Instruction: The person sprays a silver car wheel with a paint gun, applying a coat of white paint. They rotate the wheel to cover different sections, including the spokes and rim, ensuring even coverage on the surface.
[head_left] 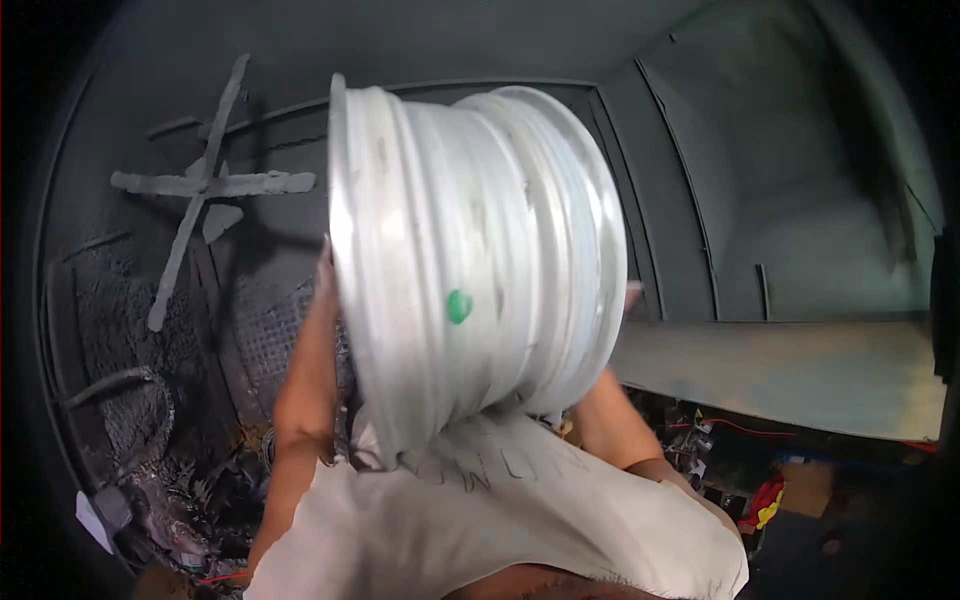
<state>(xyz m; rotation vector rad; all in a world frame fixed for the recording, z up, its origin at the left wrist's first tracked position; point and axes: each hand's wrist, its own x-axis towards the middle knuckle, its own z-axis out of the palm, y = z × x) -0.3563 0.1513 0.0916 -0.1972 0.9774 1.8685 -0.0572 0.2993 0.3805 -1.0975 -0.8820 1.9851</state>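
A large silver wheel rim [490, 230] is raised in front of my chest, its barrel facing me and a green dab of paint [459, 306] on it. My left hand [325, 272] grips its left flange; most of those fingers are out of sight behind the metal. On the opposite side, only the fingertips of my right hand [632, 292] show past the right flange. Both forearms come up around the rim, one on each side. The rim's lower edge is close to or against my pale shirt; contact cannot be made out.
At the left stands a cross-shaped grey rack [205, 186] with thickly coated arms. Dark panels form the walls, and a pale ledge [780, 370] runs along the right. Below it lie cluttered small items, a cardboard piece [806, 488] and a red and yellow object [765, 502]. A curved hose [125, 378] is at lower left.
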